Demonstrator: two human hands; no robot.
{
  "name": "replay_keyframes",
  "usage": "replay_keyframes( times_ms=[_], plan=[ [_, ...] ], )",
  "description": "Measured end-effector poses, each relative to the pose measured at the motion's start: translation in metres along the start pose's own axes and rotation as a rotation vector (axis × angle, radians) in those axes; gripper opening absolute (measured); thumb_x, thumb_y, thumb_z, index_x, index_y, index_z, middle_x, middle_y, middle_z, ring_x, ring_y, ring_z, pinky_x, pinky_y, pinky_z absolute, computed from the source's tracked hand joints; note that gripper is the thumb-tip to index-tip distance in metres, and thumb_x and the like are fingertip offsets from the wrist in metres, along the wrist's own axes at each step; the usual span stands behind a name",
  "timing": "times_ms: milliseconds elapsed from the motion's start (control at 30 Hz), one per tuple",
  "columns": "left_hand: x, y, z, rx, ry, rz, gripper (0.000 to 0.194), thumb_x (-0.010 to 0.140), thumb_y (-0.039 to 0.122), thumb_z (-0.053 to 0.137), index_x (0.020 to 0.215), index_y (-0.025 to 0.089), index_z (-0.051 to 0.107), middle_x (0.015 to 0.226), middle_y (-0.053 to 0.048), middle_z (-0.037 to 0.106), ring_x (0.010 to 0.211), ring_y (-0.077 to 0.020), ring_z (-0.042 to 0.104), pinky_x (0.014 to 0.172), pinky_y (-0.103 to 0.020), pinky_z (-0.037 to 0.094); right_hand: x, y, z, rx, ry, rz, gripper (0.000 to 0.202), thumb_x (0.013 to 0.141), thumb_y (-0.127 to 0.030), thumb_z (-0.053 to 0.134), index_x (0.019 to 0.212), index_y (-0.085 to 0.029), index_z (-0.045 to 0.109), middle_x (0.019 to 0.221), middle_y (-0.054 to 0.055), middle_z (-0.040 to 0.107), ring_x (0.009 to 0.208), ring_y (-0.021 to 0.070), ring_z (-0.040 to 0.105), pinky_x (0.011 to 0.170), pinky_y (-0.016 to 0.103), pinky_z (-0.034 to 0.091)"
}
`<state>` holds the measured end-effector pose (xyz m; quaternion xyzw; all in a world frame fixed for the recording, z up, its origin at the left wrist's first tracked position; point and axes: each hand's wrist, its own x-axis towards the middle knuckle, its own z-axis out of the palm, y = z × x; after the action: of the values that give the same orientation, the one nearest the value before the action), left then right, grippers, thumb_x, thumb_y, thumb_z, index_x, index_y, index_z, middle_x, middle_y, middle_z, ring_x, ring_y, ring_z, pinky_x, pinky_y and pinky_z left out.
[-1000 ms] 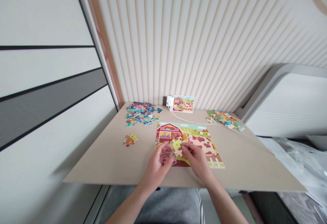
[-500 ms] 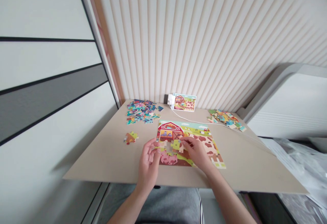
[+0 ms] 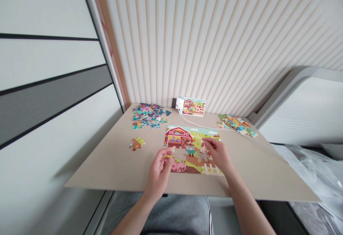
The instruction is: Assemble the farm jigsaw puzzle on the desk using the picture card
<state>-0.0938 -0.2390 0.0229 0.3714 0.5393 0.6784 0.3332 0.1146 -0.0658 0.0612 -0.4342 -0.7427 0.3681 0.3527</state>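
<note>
My left hand (image 3: 160, 169) is curled at the left edge of a farm jigsaw puzzle (image 3: 195, 169), its fingertips closed on a pale puzzle piece that they mostly cover. Over the puzzle's right part, my right hand (image 3: 219, 154) pinches a green, white and brown puzzle piece (image 3: 203, 147). The puzzle shows a red barn, a pink pig, a figure in teal and a white fence. Grey gaps show near its middle. My right hand hides part of the cow area.
A loose brown-and-green piece (image 3: 137, 143) lies to the left. Dark-coloured pieces (image 3: 148, 115) are heaped at the back left, bright ones (image 3: 238, 124) at the back right. A picture card (image 3: 193, 106) leans by a white plug (image 3: 178, 103); its cable (image 3: 203, 127) crosses the table (image 3: 112, 170).
My right hand has moved right with its piece, from the puzzle's middle toward the cow area, uncovering the figure in teal. My left hand has shifted slightly right.
</note>
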Motion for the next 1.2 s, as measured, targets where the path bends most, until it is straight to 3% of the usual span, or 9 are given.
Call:
replay_keyframes(
  times_ms=[100, 200, 367, 567, 767, 967, 1200],
  plan=[
    [0.0, -0.002, -0.001, 0.015, -0.019, -0.002, 0.033, 0.097, 0.038, 0.061, 0.125, 0.021, 0.058, 0.114, -0.009, 0.067, 0.109, -0.0215, 0.065, 0.088, -0.029, 0.053, 0.006, 0.019, -0.026, 0.119, 0.127, 0.136, 0.057, 0.085, -0.059, 0.064, 0.122, -0.017, 0.07, 0.086, 0.007, 0.073, 0.065, 0.018, 0.061, 0.054, 0.029, 0.051],
    [0.0, -0.002, -0.002, 0.024, -0.035, -0.005, 0.033, 0.097, 0.039, 0.061, 0.125, 0.023, 0.058, 0.114, -0.008, 0.067, 0.109, -0.0209, 0.064, 0.088, -0.028, 0.053, 0.007, 0.032, -0.035, 0.102, 0.084, 0.183, 0.054, 0.082, -0.061, 0.067, 0.112, -0.016, 0.074, 0.081, 0.006, 0.072, 0.064, 0.0181, 0.061, 0.052, 0.028, 0.05],
    [0.0, -0.001, -0.001, 0.028, -0.041, -0.005, 0.034, 0.096, 0.039, 0.063, 0.125, 0.022, 0.059, 0.117, -0.009, 0.066, 0.105, -0.0206, 0.066, 0.088, -0.029, 0.054, 0.003, 0.035, -0.021, -0.113, -0.126, 0.035, 0.038, 0.088, -0.051, 0.061, 0.097, -0.019, 0.079, 0.08, 0.005, 0.074, 0.072, 0.021, 0.065, 0.065, 0.031, 0.051],
    [0.0, -0.002, -0.001, 0.036, -0.054, -0.006, 0.034, 0.096, 0.04, 0.062, 0.125, 0.023, 0.059, 0.117, -0.009, 0.066, 0.104, -0.02, 0.066, 0.087, -0.028, 0.054, -0.001, 0.029, -0.011, -0.353, -0.112, -0.089, 0.026, 0.093, -0.037, 0.053, 0.095, -0.025, 0.077, 0.095, 0.004, 0.078, 0.086, 0.0226, 0.07, 0.08, 0.032, 0.05],
    [0.0, -0.003, -0.002, 0.073, -0.056, -0.013, 0.035, 0.096, 0.04, 0.062, 0.126, 0.023, 0.059, 0.118, -0.009, 0.067, 0.102, -0.0206, 0.066, 0.085, -0.028, 0.054, -0.006, 0.026, -0.008, -0.427, -0.092, -0.214, 0.026, 0.096, -0.031, 0.048, 0.098, -0.025, 0.074, 0.108, 0.005, 0.076, 0.102, 0.0231, 0.067, 0.092, 0.034, 0.047],
    [0.0, 0.006, 0.001, 0.262, -0.116, 0.072, 0.028, 0.096, 0.033, 0.06, 0.122, 0.024, 0.064, 0.12, -0.008, 0.068, 0.103, -0.0219, 0.067, 0.094, -0.034, 0.052, -0.004, 0.026, -0.01, -0.344, -0.116, -0.158, 0.027, 0.097, -0.036, 0.048, 0.096, -0.024, 0.072, 0.1, 0.005, 0.076, 0.094, 0.0224, 0.067, 0.088, 0.034, 0.048],
    [-0.002, 0.012, 0.008, 0.328, -0.168, 0.11, 0.024, 0.094, 0.027, 0.06, 0.117, 0.026, 0.067, 0.119, -0.011, 0.07, 0.105, -0.0268, 0.07, 0.084, -0.036, 0.058, -0.002, 0.036, -0.014, -0.246, -0.116, -0.046, 0.027, 0.096, -0.039, 0.05, 0.092, -0.022, 0.072, 0.09, 0.003, 0.075, 0.083, 0.0213, 0.066, 0.077, 0.03, 0.047]
  ],
)
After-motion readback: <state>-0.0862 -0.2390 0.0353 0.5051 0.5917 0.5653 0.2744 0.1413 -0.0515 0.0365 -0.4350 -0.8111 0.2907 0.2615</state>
